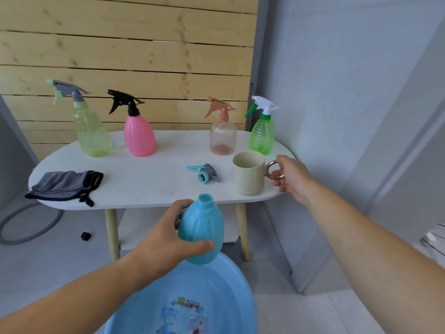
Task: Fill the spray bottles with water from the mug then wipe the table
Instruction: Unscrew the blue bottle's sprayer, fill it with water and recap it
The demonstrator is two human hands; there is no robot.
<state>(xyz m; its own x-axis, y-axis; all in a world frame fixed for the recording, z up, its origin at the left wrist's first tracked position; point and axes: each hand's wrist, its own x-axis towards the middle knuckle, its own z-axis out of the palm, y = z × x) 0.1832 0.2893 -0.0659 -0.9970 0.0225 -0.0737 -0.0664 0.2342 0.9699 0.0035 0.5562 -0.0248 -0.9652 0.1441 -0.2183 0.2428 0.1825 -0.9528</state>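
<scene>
Left fingers (185, 204) gripping blue bottle (202, 227), right fingers (281, 160) pinching mug (249, 175) handle (fingertips partly hidden), basin (238, 283) cut off

Left hand (166, 237) grips the blue bottle (202, 227), forearm extended forward and thumb across the bottle's front. Right arm outstretched to the right end of the table (144, 186) — right hand (291, 177) holds the mug (249, 177) by its ring handle (273, 169).

Five spray bottles: four with heads on, the yellow-green bottle (92, 133), pink bottle (139, 138), peach bottle (222, 138) and green bottle (262, 137), plus one open blue bottle (201, 235). One loose spray head (204, 173), one mug (249, 177), one grey cloth (62, 185), one basin (228, 280), one desk (144, 179).
</scene>
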